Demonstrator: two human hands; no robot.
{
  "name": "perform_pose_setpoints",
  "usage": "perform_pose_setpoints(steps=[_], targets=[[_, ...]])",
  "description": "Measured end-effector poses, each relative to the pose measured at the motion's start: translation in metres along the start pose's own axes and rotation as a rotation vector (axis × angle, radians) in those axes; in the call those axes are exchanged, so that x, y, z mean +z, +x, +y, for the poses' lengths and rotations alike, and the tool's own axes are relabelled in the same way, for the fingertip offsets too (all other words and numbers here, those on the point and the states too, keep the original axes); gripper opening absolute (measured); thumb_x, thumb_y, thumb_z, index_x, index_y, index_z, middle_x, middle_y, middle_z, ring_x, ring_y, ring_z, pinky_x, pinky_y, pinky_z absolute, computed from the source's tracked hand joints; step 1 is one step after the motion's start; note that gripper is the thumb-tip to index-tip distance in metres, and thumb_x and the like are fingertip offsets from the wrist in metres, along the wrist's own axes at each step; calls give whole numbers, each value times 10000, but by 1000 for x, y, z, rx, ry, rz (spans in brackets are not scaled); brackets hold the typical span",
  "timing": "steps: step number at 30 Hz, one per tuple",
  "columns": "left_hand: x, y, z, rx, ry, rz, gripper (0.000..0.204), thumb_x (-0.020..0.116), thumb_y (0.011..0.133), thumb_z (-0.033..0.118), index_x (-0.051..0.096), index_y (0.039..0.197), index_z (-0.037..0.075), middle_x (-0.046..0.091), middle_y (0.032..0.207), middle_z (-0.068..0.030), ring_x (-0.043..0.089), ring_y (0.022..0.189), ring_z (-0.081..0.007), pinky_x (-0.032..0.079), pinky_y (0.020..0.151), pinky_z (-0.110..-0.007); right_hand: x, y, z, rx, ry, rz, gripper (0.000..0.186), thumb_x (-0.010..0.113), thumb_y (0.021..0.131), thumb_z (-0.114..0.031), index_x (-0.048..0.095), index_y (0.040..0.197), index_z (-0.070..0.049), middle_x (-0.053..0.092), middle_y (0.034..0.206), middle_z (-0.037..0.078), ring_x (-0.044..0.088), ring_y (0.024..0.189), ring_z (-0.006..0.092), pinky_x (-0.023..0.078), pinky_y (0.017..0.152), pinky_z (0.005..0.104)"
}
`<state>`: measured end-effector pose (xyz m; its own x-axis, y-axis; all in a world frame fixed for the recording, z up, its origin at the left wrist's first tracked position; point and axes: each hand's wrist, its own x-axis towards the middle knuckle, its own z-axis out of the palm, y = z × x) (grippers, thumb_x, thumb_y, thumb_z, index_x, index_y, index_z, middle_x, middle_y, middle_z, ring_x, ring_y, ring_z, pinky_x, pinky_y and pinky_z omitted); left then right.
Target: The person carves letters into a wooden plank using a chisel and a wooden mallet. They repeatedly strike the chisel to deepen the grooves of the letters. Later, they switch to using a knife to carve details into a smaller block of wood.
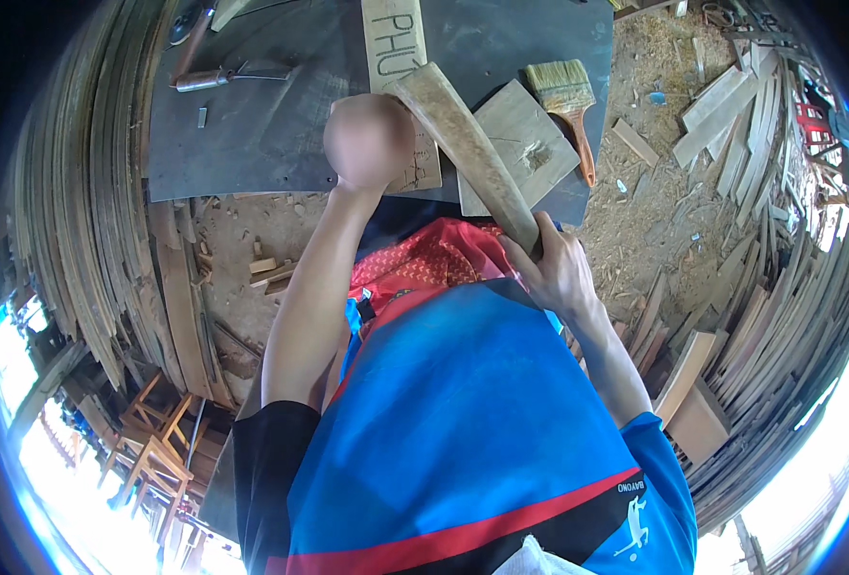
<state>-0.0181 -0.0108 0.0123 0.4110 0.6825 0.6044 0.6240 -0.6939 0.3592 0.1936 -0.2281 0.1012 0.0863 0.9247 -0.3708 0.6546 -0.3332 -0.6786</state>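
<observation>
A dark sheet-topped table [281,125] fills the upper middle of the yard, and everything else is placed from it: curved wooden slats [80,192] are stacked in a long bank to its left, more offcuts and planks [769,287] are heaped to its right, and the ground below it is littered with sawdust and small blocks.

Over the table's near edge a person in a blue and red shirt [463,412] holds a long, flat, slightly curved piece of wood [468,153], which slants from just above the table's middle down toward the body. The right hand [554,273] has its grip closed around the lower end of the piece, fingers wrapped and thumb along the side, the wrist bent back and the forearm rising from the lower right. The left hand [372,139] is raised at the top of a straight, extended arm beside the upper end of the piece; it is blurred, so whether its grip is spread or pressed on the wood cannot be told.

The step appears to be checking or working the surface of the piece while it is steadied off the table. The next move would call for a firm right-hand hold, so the far end does not swing.

On the table beyond the piece lie a square board [530,139], a lettered plank [396,43], a wide paintbrush [568,101] with an orange handle at the right edge, and a metal hand tool [218,77] toward the far left corner.
</observation>
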Motion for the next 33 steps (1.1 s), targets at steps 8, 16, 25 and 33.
perform_pose_setpoints(steps=[8, 16, 25, 33], targets=[[-3, -1, 1, -22, 16, -55, 50, 787, 859, 159, 750, 872, 128, 681, 810, -10, 676, 778, -224, 475, 828, -373, -1, -4, 1, -18, 17, 43, 441, 739, 971, -349, 577, 1094, 43, 646, 684, 250, 686, 653, 446, 515, 575, 495], [-9, -1, 11, -98, -23, -119, 34, 749, 890, 202, 720, 907, 199, 557, 750, -42, 588, 744, -273, 448, 740, -442, 16, -12, 4, -128, 423, 249, 344, 783, 935, -240, 576, 985, 31, 570, 551, 155, 615, 440, 304, 425, 433, 406], [-10, 6, 17, -126, -111, -49, 106, 773, 880, 200, 754, 951, 123, 711, 889, -50, 691, 858, -262, 516, 846, -414, 24, 7, 28, 204, 409, 123, 331, 705, 991, -248, 662, 1105, 60, 676, 799, 80, 585, 746, 108, 480, 631, 336], [-8, -2, 11, -146, -118, -43, 117, 785, 869, 207, 722, 956, 161, 719, 908, -27, 703, 874, -242, 521, 833, -379, 23, 33, 35, 213, 403, 167, 419, 730, 984, -336, 687, 994, 80, 678, 717, 112, 631, 662, 153, 511, 590, 377]])
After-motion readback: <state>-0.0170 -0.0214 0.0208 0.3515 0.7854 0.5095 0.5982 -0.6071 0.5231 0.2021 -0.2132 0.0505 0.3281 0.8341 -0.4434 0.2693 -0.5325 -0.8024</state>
